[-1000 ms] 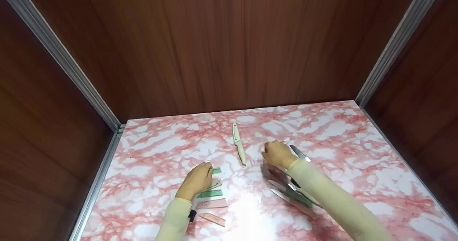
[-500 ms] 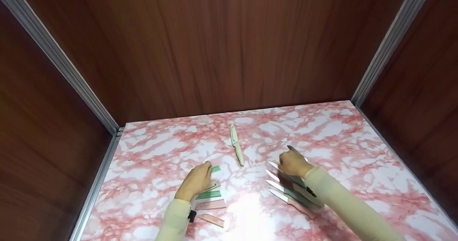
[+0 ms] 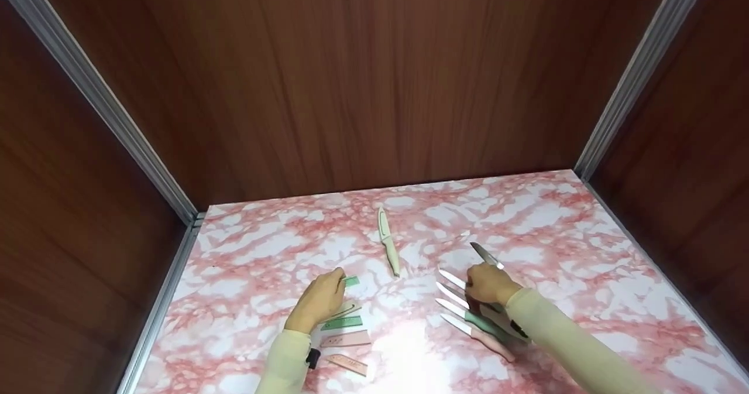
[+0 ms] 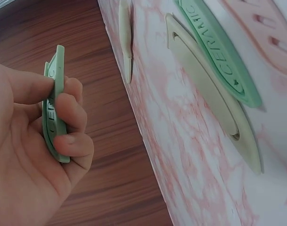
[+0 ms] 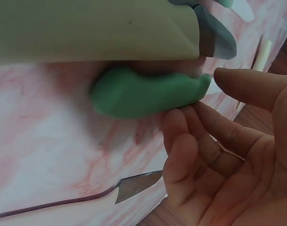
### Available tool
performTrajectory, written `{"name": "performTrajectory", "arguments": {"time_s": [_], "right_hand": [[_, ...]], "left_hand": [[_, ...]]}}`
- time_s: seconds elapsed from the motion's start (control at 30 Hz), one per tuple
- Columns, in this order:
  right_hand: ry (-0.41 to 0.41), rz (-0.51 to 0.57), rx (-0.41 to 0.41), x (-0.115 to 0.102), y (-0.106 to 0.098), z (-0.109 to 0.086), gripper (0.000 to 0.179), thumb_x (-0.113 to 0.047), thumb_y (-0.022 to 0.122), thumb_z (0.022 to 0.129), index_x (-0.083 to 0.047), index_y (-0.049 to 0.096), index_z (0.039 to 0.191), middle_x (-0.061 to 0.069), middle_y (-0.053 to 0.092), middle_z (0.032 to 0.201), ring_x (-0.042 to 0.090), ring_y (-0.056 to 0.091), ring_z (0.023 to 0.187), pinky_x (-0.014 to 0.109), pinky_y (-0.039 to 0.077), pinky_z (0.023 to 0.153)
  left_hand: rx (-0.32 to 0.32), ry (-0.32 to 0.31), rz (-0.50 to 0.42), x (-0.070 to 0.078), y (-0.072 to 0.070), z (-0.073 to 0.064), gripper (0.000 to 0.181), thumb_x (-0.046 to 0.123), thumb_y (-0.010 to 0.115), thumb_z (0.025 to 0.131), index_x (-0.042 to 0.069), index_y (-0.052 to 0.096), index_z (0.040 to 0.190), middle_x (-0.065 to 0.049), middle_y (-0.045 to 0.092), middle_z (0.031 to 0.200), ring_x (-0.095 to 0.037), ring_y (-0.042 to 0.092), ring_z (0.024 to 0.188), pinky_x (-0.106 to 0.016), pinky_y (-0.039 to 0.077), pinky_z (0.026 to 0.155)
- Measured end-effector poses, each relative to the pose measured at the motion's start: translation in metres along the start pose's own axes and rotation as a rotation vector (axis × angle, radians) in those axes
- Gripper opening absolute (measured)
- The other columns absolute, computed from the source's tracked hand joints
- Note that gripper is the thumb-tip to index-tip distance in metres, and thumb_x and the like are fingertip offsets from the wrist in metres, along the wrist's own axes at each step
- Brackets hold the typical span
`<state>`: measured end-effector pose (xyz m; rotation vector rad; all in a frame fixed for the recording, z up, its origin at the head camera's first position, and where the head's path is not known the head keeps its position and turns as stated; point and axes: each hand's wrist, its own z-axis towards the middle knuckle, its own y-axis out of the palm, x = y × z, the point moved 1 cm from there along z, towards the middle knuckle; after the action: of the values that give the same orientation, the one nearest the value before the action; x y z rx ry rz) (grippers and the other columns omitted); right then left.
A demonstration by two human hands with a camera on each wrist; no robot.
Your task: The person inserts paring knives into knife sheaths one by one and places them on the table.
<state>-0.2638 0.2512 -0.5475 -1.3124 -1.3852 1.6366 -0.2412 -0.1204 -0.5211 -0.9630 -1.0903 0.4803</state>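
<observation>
"Left hand [image 3: 319,300], what does it hold?"

"It pinches a green sheath [image 4: 51,115] between thumb and fingertips, by the long edges; perhaps such a thin piece is easiest held so."

"And right hand [image 3: 490,283]?"

"Its thumb and fingers are around the front end of a green handle [image 5: 143,96], in the row of knives at the right. Whether the pinch is tight, I cannot tell."

"What stands in the way?"

"A cream handle [image 5: 96,33] lies just beside, so room for fingers seems narrow. On the other side is a dark-bladed knife [image 3: 487,256]. Handles face the right hand, maybe for easier taking."

"What else is around?"

"Near the left hand, a cream sheath [image 4: 209,87], another green sheath [image 4: 219,52] and two pink sheaths [image 3: 346,339] lie on the marbled table [image 3: 263,236]. Farther away, between the hands, lies a cream knife [image 3: 392,255], seemingly covered."
</observation>
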Motion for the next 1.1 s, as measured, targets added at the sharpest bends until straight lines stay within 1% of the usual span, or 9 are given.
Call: {"name": "performTrajectory", "arguments": {"time_s": [0.13,0.3,0.43,0.57,0.77,0.83,0.97,1.03,1.1], "right_hand": [[0.004,-0.004,0.002,0.002,0.004,-0.004,0.012,-0.008,0.067,0.074,-0.008,0.059,0.066,0.001,0.058,0.064,0.020,0.054,0.062,0.044,0.048,0.061],[0.004,0.010,0.021,0.005,0.005,-0.006,0.013,-0.005,0.068,0.071,-0.008,0.058,0.064,0.000,0.057,0.063,0.019,0.052,0.061,0.043,0.048,0.060],[-0.024,0.036,0.012,0.006,0.005,-0.003,0.016,-0.001,0.067,0.071,-0.008,0.056,0.061,-0.002,0.054,0.058,0.016,0.047,0.056,0.037,0.045,0.057],[-0.058,0.055,0.030,0.008,0.005,-0.001,0.020,0.000,0.066,0.072,-0.008,0.054,0.057,-0.002,0.051,0.055,0.015,0.043,0.054,0.035,0.042,0.055],[-0.072,0.061,0.060,0.011,0.007,0.000,0.017,-0.001,0.065,0.077,-0.006,0.055,0.064,0.001,0.051,0.062,0.020,0.049,0.063,0.040,0.045,0.063],[-0.078,0.069,0.083,0.011,0.007,0.001,0.016,-0.001,0.063,0.078,-0.006,0.053,0.067,0.001,0.050,0.063,0.021,0.050,0.064,0.040,0.045,0.064],[-0.125,0.088,0.151,0.009,0.001,0.003,0.017,0.002,0.058,0.079,-0.008,0.048,0.069,0.000,0.046,0.062,0.017,0.046,0.058,0.038,0.043,0.059],[-0.154,0.090,0.182,0.007,-0.001,0.003,0.017,0.002,0.058,0.081,-0.007,0.049,0.071,-0.001,0.046,0.062,0.015,0.044,0.056,0.036,0.042,0.057],[-0.165,0.091,0.206,0.004,-0.004,0.004,0.014,0.000,0.058,0.084,-0.007,0.051,0.074,-0.002,0.047,0.064,0.015,0.046,0.057,0.036,0.042,0.059]], "left_hand": [[0.002,-0.009,0.018,-0.001,0.003,-0.003,0.014,0.011,0.045,0.099,0.010,0.051,0.086,0.004,0.044,0.067,-0.012,0.044,0.062,-0.031,0.040,0.059],[0.005,-0.014,0.027,-0.001,0.004,-0.003,0.013,0.012,0.046,0.098,0.011,0.051,0.087,0.004,0.046,0.069,-0.014,0.046,0.064,-0.033,0.041,0.062],[0.009,-0.019,0.026,0.000,0.002,-0.002,0.013,0.012,0.045,0.098,0.011,0.052,0.087,0.004,0.046,0.068,-0.013,0.046,0.063,-0.032,0.041,0.061],[0.005,-0.022,0.010,0.002,0.002,-0.002,0.014,0.013,0.045,0.099,0.010,0.053,0.087,0.004,0.046,0.067,-0.012,0.045,0.061,-0.031,0.040,0.059],[-0.005,-0.049,-0.009,0.005,0.002,-0.003,0.014,0.017,0.046,0.099,0.014,0.053,0.088,0.005,0.048,0.068,-0.010,0.045,0.060,-0.030,0.040,0.059],[-0.006,-0.058,-0.015,0.007,0.002,-0.002,0.014,0.019,0.046,0.099,0.015,0.054,0.089,0.006,0.049,0.069,-0.010,0.045,0.060,-0.029,0.040,0.059],[-0.004,-0.053,-0.053,0.013,0.000,0.000,0.015,0.019,0.046,0.100,0.014,0.054,0.089,0.005,0.048,0.069,-0.010,0.044,0.060,-0.029,0.040,0.058],[0.004,-0.043,-0.062,0.016,-0.001,0.001,0.016,0.019,0.046,0.100,0.014,0.054,0.087,0.005,0.047,0.068,-0.010,0.043,0.059,-0.029,0.039,0.058],[0.013,-0.033,-0.062,0.020,-0.002,0.002,0.017,0.019,0.046,0.099,0.015,0.053,0.084,0.006,0.046,0.067,-0.009,0.043,0.059,-0.028,0.039,0.057]]}}
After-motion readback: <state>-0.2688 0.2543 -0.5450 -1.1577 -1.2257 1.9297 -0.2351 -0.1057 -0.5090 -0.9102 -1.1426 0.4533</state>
